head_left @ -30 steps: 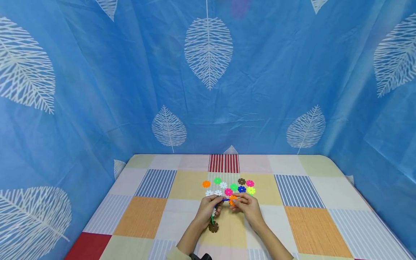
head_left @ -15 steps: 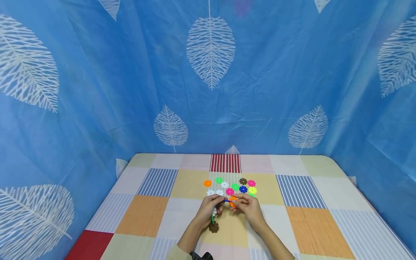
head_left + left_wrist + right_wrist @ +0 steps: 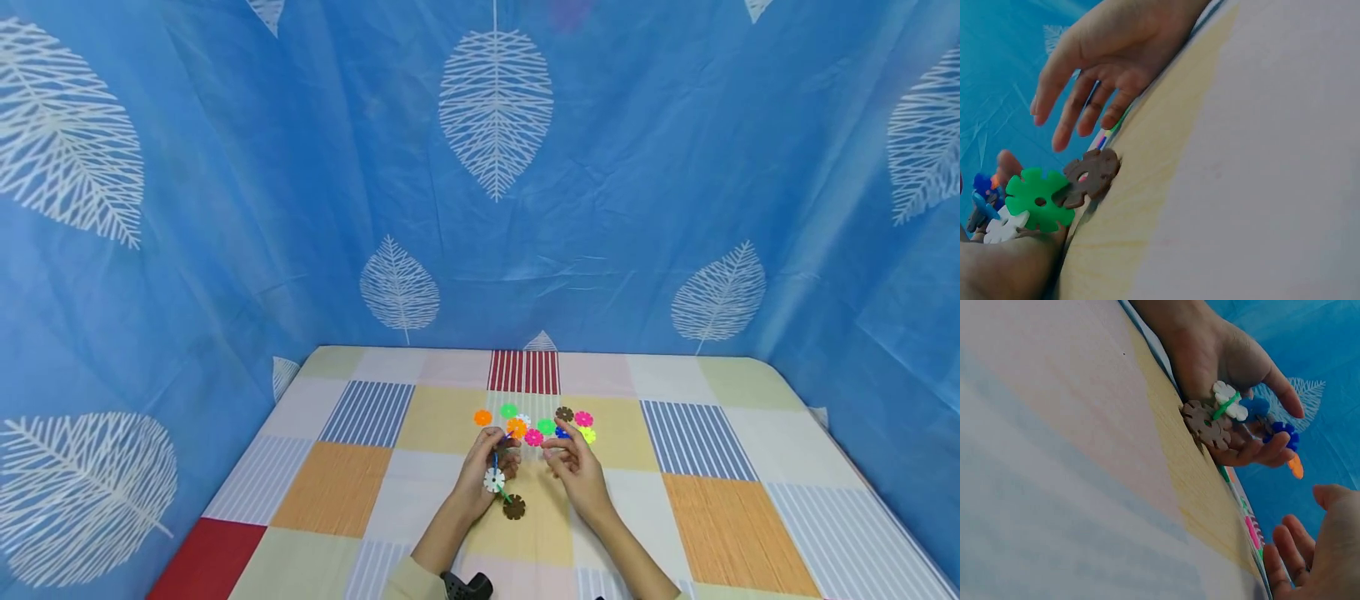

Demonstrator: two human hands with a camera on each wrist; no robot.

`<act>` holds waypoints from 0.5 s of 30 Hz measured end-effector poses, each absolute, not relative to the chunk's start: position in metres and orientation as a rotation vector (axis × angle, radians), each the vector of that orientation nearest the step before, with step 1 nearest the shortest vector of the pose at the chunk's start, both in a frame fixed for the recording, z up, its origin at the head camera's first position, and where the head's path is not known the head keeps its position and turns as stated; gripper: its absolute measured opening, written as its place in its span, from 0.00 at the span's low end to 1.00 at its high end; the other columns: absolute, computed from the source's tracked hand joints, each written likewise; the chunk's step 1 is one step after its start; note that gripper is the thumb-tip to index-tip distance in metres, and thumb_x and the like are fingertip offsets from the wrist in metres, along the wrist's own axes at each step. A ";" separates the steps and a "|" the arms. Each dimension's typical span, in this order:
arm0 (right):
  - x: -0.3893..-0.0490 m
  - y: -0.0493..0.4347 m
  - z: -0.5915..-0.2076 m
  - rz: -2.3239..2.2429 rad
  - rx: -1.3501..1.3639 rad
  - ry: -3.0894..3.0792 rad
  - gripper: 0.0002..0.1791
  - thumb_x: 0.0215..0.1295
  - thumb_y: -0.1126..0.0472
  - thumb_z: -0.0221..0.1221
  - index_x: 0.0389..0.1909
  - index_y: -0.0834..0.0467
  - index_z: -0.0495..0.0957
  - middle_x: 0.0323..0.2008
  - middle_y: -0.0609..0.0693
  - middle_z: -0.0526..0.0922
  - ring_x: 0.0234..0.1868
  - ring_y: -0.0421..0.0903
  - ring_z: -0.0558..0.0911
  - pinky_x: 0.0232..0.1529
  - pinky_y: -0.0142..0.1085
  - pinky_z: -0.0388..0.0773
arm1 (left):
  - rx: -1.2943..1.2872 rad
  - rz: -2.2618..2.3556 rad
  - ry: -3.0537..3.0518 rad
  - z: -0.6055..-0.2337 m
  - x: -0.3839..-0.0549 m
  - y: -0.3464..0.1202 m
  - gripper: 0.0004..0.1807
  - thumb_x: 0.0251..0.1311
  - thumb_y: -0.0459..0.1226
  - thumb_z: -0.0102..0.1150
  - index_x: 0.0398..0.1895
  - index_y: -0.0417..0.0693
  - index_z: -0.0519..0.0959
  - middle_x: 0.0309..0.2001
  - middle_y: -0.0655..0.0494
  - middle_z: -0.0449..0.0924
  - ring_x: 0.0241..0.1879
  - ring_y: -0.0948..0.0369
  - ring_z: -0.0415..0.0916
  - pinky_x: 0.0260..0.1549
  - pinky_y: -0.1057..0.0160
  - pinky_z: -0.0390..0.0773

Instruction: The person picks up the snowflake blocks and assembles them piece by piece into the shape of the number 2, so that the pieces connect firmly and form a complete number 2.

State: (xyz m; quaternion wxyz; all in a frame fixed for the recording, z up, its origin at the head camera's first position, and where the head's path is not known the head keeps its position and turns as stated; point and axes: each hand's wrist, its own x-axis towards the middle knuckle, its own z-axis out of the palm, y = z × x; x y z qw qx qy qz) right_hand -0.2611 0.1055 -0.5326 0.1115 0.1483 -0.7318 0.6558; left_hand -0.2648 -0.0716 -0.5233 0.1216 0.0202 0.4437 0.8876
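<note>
My left hand (image 3: 472,477) holds a chain of interlocking plastic snowflake discs in its curled fingers; in the right wrist view its thumb stands away from them. At the chain's near end hangs a brown disc (image 3: 513,507), joined to a green disc (image 3: 1038,200) and a white disc (image 3: 494,480). Further along come a lighter blue disc (image 3: 1254,408), a dark disc partly hidden by the fingers, a dark blue disc (image 3: 1285,434) and an orange disc (image 3: 517,428) at the far end. My right hand (image 3: 581,479), fingers loosely bent, holds nothing, just right of the chain.
Loose discs lie beyond the hands on the patchwork tablecloth (image 3: 705,533), among them an orange one (image 3: 483,417), a pink one (image 3: 533,437), a green one (image 3: 509,411) and a brown one (image 3: 564,414). A blue leaf-patterned curtain (image 3: 600,208) surrounds the table.
The right hand has let go of the orange disc and drawn slightly right. That disc now sits on the chain, which the left hand has turned, moving the orange end up and left.
</note>
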 end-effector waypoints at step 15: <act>-0.270 0.121 -0.534 1.034 0.160 -2.459 0.18 0.52 0.65 0.65 0.46 0.62 0.80 0.42 0.65 0.72 0.43 0.59 0.69 0.40 0.48 0.69 | 0.066 2.593 1.402 -0.526 -0.267 -0.071 0.08 0.66 0.35 0.47 0.45 0.43 0.64 0.28 0.53 0.74 0.17 0.66 0.64 0.19 0.73 0.67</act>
